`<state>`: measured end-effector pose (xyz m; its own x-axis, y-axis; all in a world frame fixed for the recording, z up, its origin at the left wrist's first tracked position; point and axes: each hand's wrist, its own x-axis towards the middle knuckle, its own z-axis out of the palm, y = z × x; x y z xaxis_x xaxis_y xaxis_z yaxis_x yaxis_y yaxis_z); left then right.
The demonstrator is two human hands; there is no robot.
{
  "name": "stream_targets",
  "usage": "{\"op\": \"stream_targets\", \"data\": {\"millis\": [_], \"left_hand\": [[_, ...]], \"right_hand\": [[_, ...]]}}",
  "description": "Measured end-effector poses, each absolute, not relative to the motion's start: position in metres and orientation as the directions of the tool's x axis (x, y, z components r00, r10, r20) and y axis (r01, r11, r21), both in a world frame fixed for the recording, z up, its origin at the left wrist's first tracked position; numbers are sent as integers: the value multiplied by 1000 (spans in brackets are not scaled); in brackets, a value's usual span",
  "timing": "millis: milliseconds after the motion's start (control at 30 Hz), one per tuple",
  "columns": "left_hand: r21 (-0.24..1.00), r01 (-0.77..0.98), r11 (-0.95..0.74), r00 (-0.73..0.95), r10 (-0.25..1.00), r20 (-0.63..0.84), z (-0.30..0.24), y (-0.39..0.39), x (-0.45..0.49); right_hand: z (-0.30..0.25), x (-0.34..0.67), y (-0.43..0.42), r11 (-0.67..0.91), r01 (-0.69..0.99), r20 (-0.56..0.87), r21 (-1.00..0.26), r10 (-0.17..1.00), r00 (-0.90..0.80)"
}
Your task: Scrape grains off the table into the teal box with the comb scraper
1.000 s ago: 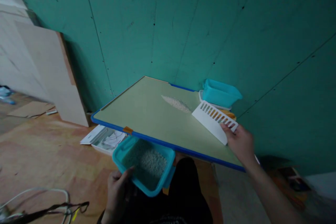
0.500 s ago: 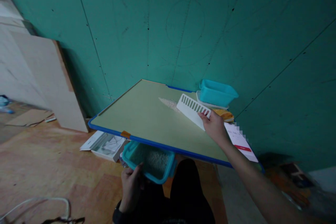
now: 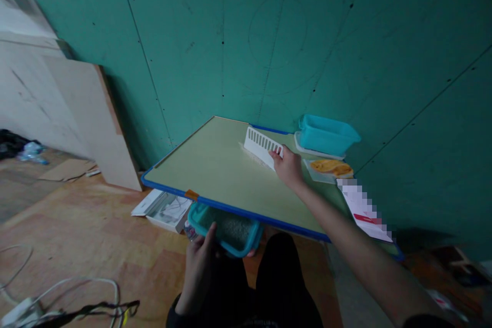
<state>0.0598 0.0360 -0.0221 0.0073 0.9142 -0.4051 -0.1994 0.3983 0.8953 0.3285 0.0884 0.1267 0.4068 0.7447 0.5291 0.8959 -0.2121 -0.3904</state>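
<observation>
Step, as I judged it: sweeping | your right hand (image 3: 288,166) clamped the white slotted plastic scraper (image 3: 262,144), on edge at the white grain heap (image 3: 255,160), far side of the green blue-edged board (image 3: 215,177) | your left hand (image 3: 200,261) gripped the teal plastic tub (image 3: 230,228) under its near edge | next called for a flush scraper edge, tub below the rim.

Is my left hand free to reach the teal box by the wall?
Probably not. The left hand holds the grain-filled tub below the table edge, and the teal box sits at the far right corner, beyond the right hand and white slotted panel.
</observation>
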Motion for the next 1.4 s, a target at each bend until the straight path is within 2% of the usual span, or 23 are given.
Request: {"op": "stream_targets", "data": {"millis": [167,367,600,867,967,1200,1400], "left_hand": [[818,-380,432,84,897,-434,-8,26,64],[736,-450,505,115,850,-514,-2,16,68],[777,-469,420,40,889,-456,-2,18,72],[797,-450,403,46,902,-429,6,22,69],[795,-441,416,65,899,-433,4,22,66],[798,-406,446,105,890,-444,-3,24,63],[789,-457,410,78,902,-424,-3,23,67]], "right_hand": [[126,323,110,-166,904,536,-394,758,372],[124,321,122,-64,924,563,-377,777,284],[117,312,112,21,959,590,-281,792,155],[114,285,93,146,951,579,-271,814,40],[115,283,91,130,948,589,-290,805,69],[126,308,118,7,925,625,-379,739,250],[120,304,149,-29,921,597,-388,753,275]]}}
